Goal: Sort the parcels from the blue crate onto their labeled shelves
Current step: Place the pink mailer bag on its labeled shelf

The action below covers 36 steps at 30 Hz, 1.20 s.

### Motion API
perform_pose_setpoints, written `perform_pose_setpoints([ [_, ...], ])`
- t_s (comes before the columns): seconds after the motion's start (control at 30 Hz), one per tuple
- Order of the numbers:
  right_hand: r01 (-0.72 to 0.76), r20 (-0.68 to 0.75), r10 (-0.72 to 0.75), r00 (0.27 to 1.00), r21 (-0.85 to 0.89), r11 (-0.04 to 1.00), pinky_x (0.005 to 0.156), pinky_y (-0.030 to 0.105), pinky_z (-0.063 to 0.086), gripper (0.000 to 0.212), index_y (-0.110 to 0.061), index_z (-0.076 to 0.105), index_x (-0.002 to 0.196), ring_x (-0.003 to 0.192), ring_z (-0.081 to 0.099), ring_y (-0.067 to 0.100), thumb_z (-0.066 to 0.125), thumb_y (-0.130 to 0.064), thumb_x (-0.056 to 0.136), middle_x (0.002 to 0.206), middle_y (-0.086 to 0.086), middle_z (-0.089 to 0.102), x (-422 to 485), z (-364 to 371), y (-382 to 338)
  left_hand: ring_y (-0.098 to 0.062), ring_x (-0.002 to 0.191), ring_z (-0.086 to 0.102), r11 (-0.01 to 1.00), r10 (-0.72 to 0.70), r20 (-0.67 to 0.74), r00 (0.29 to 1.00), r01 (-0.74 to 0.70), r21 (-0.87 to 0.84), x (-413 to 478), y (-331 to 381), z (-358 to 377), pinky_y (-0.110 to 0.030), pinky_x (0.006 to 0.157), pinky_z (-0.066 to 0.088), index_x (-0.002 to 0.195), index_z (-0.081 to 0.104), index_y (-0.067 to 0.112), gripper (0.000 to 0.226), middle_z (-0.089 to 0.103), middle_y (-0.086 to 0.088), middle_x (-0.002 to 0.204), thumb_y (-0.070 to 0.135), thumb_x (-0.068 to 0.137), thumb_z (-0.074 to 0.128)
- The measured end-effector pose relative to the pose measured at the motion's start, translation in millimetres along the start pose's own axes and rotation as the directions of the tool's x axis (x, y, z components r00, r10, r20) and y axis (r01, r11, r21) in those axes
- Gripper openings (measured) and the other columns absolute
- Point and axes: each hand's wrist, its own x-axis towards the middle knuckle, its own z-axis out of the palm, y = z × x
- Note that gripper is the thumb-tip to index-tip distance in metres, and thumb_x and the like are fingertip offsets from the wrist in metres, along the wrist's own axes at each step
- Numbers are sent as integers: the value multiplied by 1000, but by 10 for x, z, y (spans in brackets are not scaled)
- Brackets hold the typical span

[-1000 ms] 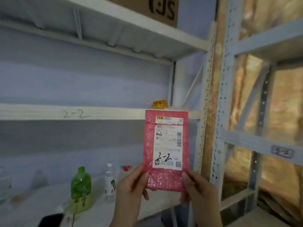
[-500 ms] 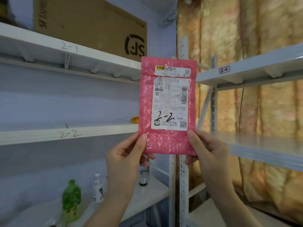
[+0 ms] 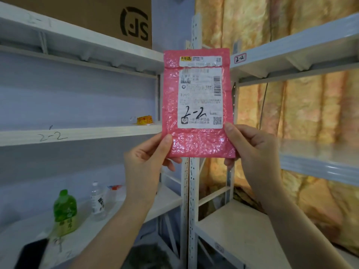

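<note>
The pink bubble mailer [image 3: 198, 105] stands upright in mid-air before the rack's corner post [image 3: 191, 191], its label hand-marked "2-2". The left hand [image 3: 144, 162] and the right hand [image 3: 254, 150] each pinch a bottom corner, fingers clamped on it and thumbs in front. This looks like the read-and-match step. Next it must go onto a 2-2 shelf. The left shelf [image 3: 87, 133] bears that mark, and so does a tag [image 3: 240, 58] on the right shelf [image 3: 310, 35], so the choice needs settling first.

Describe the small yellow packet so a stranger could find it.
Take the white shelving on the left and find the board with 2-2 handwritten on its edge. At its right end lies the small yellow-and-red packet, the only item visible on that board.
</note>
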Motion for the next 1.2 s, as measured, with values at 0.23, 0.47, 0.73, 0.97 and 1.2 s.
perform_pose_setpoints([
  [0.23, 32, 26, -31, 999, -56, 998, 39, 19, 43, 24, -13, 71, 79, 37, 50, 10, 54, -25, 92, 48, 3, 58, 152, -426, 127, -12, 53, 64, 1000, 22, -2, 1000, -22, -3, 41, -200, 406, -19, 47, 51, 103, 71, 24, 26, 75, 1, 78, 30, 79, 64],
  [0.47, 68, 50, -63, 997, -115, 991, 40, 19, 46, 16, -29, 72, 84, 37, 51, 9, 57, -29, 88, 49, 0, 61, 379, -749, 261, -14, 54, 65, 999, 14, 18, 1000, -13, -34, 130, -449, 763, -19, 48, 53, 112, 67, 27, 35, 74, -1, 76, 28, 77, 62],
  [0.73, 249, -14, -254, 967, -156, 956, 43, 21, 50, 63, -51, 56, 116, 49, 56, 12, 68, 1, 82, 96, -14, 61, 872, -813, 549, -17, 53, 67, 981, 17, 22, 1000, -12, -193, 748, -714, 1053, -22, 49, 55, 106, 71, 26, 34, 76, 0, 84, 22, 73, 65],
  [0.97, 349, 21, -360, 933, -309, 885, 61, 18, 51, 52, -46, 64, 112, 74, 57, 5, 74, -10, 77, 113, -26, 56, 1434, -632, 890, -9, 40, 51, 959, 190, 20, 982, -181, -216, 1539, -1016, 1151, -18, 39, 45, 118, 63, 37, 42, 71, 4, 69, 21, 79, 65],
  [1.2, 413, 98, -435, 895, -552, 725, 71, 9, 45, 70, -41, 47, 127, 87, 56, 1, 74, -2, 76, 130, -23, 44, 2227, -384, 1082, -8, 46, 55, 925, 331, 126, 935, -296, -237, 2563, -1186, 1290, -19, 38, 45, 130, 55, 28, 43, 70, -1, 74, 16, 88, 58],
])
